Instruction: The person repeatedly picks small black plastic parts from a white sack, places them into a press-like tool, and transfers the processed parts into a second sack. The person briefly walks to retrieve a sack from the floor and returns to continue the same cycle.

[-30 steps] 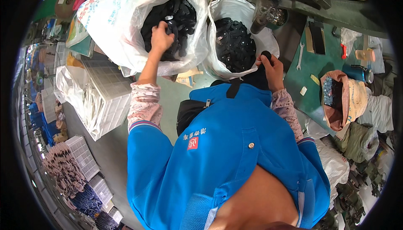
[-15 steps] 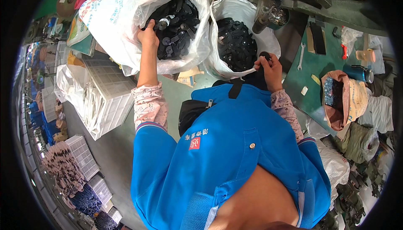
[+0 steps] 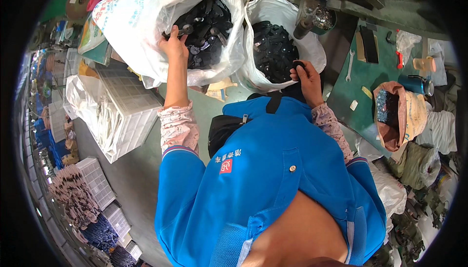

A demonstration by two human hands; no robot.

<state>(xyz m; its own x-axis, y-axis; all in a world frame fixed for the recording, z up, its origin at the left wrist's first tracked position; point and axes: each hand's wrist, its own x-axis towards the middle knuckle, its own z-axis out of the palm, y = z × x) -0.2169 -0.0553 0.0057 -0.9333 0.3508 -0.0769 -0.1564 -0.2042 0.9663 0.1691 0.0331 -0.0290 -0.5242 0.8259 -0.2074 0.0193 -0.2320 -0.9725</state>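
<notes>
My left hand is at the mouth of a large white woven sack with a plastic liner, its fingers closed on a flat black part with a rounded end. Loose black plastic parts fill that sack. Over the near right rim of a second white sack, my right hand pinches a small black part with a rounded end. Similar long black parts lie heaped inside this second sack.
A green workbench on the right bears a wrench and a brown bag of small metal pieces. Machinery with a cup of metal bits stands beyond the second sack. At left are white plastic crates.
My right hand has moved left and slightly inward over the second sack's rim with its black part. My left hand has shifted slightly to the right, and its part now points rightward.
</notes>
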